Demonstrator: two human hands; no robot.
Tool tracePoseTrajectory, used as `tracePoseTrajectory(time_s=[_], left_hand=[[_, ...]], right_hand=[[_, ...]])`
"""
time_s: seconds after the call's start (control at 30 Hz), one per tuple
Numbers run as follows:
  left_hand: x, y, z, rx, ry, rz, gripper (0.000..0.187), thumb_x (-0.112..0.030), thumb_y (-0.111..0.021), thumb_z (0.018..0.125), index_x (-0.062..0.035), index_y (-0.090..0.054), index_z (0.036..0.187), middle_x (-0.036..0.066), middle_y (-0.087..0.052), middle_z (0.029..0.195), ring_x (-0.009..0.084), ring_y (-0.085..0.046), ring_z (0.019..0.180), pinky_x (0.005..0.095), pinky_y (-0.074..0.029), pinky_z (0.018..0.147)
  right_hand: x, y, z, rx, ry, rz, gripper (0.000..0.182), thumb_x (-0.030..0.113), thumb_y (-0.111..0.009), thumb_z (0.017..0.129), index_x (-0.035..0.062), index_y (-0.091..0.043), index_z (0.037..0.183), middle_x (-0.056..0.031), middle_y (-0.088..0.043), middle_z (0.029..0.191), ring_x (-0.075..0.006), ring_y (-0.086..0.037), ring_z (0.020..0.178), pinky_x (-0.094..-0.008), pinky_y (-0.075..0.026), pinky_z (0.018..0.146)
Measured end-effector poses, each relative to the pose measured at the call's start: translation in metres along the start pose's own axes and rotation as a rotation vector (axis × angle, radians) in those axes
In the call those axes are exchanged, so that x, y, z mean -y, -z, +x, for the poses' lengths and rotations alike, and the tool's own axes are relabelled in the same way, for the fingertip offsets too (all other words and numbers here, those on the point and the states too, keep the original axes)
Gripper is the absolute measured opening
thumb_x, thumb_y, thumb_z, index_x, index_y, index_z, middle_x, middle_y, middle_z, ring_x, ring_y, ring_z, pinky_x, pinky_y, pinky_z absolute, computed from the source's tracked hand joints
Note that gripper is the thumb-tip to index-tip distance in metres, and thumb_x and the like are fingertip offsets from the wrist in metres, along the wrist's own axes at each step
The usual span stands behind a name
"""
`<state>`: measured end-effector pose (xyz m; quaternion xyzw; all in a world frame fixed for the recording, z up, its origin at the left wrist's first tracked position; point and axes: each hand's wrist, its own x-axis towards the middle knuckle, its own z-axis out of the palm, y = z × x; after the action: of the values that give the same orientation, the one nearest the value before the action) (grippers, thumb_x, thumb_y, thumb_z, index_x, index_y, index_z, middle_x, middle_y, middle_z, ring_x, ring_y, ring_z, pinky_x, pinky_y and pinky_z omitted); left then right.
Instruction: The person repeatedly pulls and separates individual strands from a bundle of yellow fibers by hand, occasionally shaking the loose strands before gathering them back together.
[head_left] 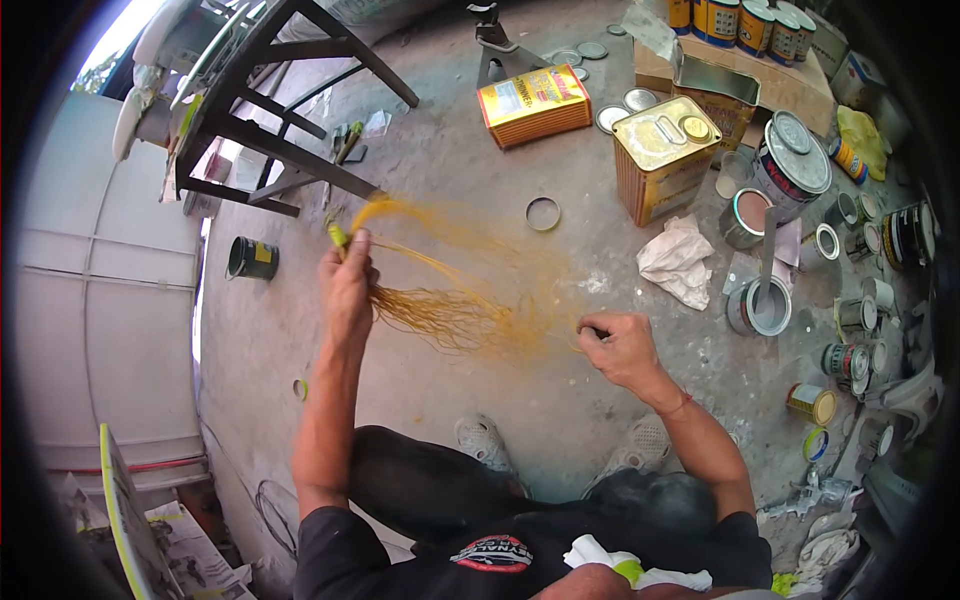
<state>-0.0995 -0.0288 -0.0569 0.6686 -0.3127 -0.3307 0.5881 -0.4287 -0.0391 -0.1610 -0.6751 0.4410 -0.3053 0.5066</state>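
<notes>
My left hand [347,283] is closed around the bound end of a bundle of yellow strands [440,312], where bright green tape [337,234] shows above the thumb. The loose strands fan out to the right, and the upper ones are smeared by motion. On the right, my right hand [617,348] is closed with the fingertips pinched together, by the far ends of the strands. A thin yellow strand seems to reach its fingers, but I cannot make out exactly what they hold. Both hands are above the concrete floor, in front of my knees.
A thinner can [535,104] lies on its side, with a square tin [664,160] standing nearby. Open paint cans [760,305] and a crumpled rag [677,262] are at right. A metal stand [285,120] and a dark can [252,258] are at left.
</notes>
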Motion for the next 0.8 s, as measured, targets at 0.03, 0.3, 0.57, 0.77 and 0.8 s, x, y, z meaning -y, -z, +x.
tracePoseTrajectory(time_s=[0.03,0.3,0.57,0.77,0.8], left_hand=[[-0.002,0.021,0.014,-0.154,-0.092,-0.031,0.017,-0.021,-0.063,0.091,-0.0089,-0.053,0.084,-0.006,-0.041,0.063,0.0048,-0.037,0.053,0.0228,-0.032,0.048],[-0.002,0.093,0.035,-0.316,-0.157,-0.043,0.02,-0.023,-0.062,0.092,-0.0069,-0.053,0.085,-0.004,-0.043,0.066,0.006,-0.039,0.054,0.0229,-0.034,0.05],[-0.014,-0.057,-0.064,0.659,0.275,0.359,0.026,-0.027,-0.065,0.09,-0.0022,-0.06,0.096,-0.005,-0.047,0.069,0.0043,-0.039,0.057,0.0224,-0.031,0.05],[-0.012,-0.071,-0.092,0.796,0.252,0.4,0.024,-0.024,-0.063,0.091,-0.0018,-0.064,0.1,-0.006,-0.048,0.068,0.0061,-0.042,0.061,0.0232,-0.035,0.056],[-0.008,-0.071,-0.093,0.822,0.228,0.417,0.022,-0.023,-0.063,0.092,-0.0019,-0.065,0.1,-0.007,-0.05,0.069,0.0068,-0.045,0.063,0.0234,-0.037,0.058]], right_hand=[[-0.013,0.003,0.0,-0.023,0.024,-0.098,0.016,0.012,-0.059,0.073,0.0003,-0.068,0.076,-0.0181,-0.062,0.067,-0.0304,-0.064,0.061,-0.036,-0.048,0.057],[-0.113,0.045,-0.019,-0.163,-0.32,-0.479,0.022,0.018,-0.058,0.079,0.0007,-0.07,0.084,-0.0196,-0.065,0.073,-0.034,-0.065,0.07,-0.0389,-0.049,0.064],[0.056,0.02,0.012,-0.032,0.357,0.057,0.018,0.007,-0.061,0.083,-0.0009,-0.066,0.099,-0.0146,-0.068,0.088,-0.0224,-0.066,0.078,-0.0312,-0.05,0.071],[0.056,0.002,0.008,0.363,0.061,0.365,0.023,0.015,-0.056,0.092,-0.0034,-0.065,0.103,-0.0093,-0.068,0.088,-0.014,-0.063,0.077,-0.0266,-0.049,0.07],[0.055,0.001,0.007,0.433,-0.077,0.521,0.026,0.017,-0.054,0.093,-0.0039,-0.064,0.104,-0.0078,-0.067,0.087,-0.012,-0.062,0.075,-0.0256,-0.049,0.067]])
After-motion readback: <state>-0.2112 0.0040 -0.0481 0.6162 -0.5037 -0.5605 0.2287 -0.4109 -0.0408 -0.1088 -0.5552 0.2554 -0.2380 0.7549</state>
